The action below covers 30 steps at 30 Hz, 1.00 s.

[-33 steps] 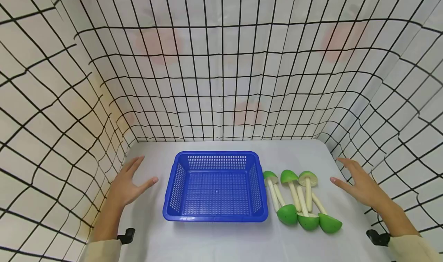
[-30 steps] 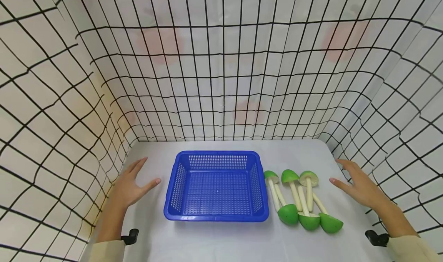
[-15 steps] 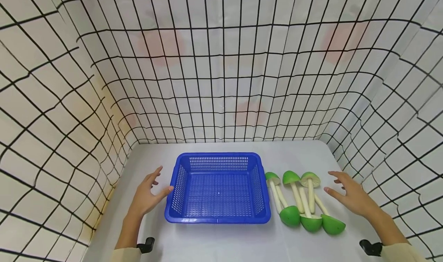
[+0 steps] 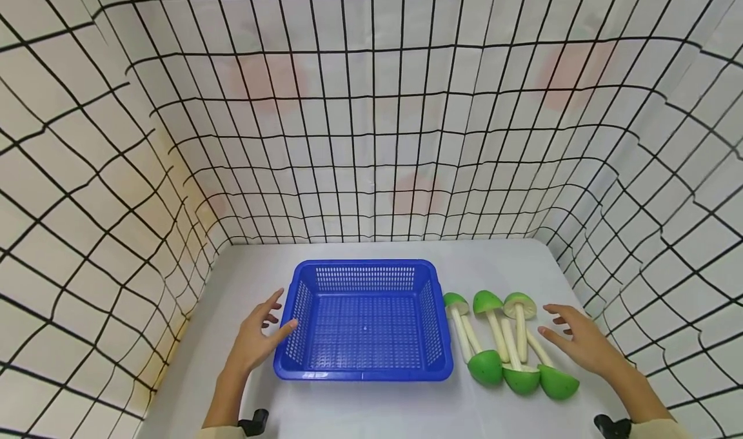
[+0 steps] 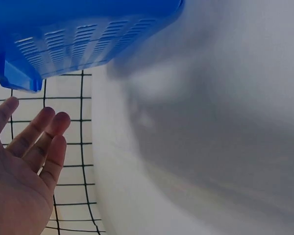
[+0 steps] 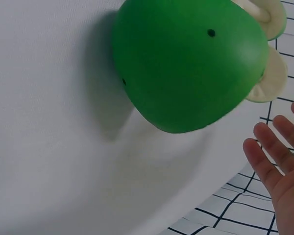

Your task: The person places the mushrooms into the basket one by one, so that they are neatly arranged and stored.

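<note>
A blue plastic basket point(image 4: 364, 375) with perforated walls stands on the white surface. My left hand point(image 4: 255, 340) is at its left side, fingers spread and loosely bent. The thumb overlaps the basket's left rim in the head view; whether it touches is hard to tell. In the left wrist view, the fingers point(image 5: 35, 132) sit just apart from the basket's wall. Right of the basket lie several toy mushrooms with pale stems, among them a green-capped mushroom point(image 4: 558, 382). My right hand point(image 4: 582, 343), relaxed and holding nothing, hovers just right of these mushrooms. One green cap point(image 6: 188, 63) fills the right wrist view.
White walls with a black grid point(image 4: 371, 136) enclose the white tabletop point(image 4: 371, 413) at the back and on both sides. The side walls rise close beyond each hand. A black wrist strap piece point(image 4: 253, 422) shows on the left wrist.
My left hand has moved right, from the left wall up to the basket's side. My right hand has shifted slightly left and nearer the mushrooms. Basket and mushrooms have stayed in place.
</note>
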Motion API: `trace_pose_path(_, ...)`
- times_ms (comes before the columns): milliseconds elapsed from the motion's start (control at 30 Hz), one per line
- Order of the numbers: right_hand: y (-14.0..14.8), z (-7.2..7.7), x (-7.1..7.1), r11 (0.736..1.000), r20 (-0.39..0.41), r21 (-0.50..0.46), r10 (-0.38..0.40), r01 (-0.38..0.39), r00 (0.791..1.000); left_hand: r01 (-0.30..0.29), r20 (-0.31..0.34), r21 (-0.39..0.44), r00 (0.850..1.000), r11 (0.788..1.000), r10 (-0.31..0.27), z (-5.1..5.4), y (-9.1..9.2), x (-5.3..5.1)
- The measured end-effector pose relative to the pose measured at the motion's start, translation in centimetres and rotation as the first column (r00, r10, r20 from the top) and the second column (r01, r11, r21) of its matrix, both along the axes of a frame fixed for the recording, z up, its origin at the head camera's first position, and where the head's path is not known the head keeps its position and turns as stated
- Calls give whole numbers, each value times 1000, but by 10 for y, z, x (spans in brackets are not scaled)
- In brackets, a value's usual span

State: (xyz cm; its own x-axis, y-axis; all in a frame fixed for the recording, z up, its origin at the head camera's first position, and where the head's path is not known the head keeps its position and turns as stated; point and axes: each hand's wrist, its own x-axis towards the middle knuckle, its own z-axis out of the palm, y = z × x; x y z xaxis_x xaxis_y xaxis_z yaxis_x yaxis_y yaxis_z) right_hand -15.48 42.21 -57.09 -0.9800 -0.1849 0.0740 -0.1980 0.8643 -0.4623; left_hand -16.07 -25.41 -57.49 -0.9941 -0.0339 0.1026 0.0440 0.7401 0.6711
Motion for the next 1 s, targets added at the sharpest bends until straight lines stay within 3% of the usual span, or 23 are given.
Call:
trace_pose_path(233,0,-8,0,1000,30,-28,10,-9,999,13,-20,87,1000,996,-12,-2,9,-1)
trace_pose_path(400,0,-21,-3,999,51,-47,21,-19,998,3,2,123,1000,992,-3,-3,12,-1)
trace_pose_path(733,-4,-32,-2,998,96,-59,10,-5,995,-22,13,173,1000,985,20,-9,16,1)
trace_pose_path(867,-3,-41,2,996,144,-85,10,3,990,-32,12,237,999,971,30,-12,16,3)
trace_pose_path(1000,-3,-46,4,995,215,-101,1,21,977,-48,47,328,998,943,34,-15,15,5)
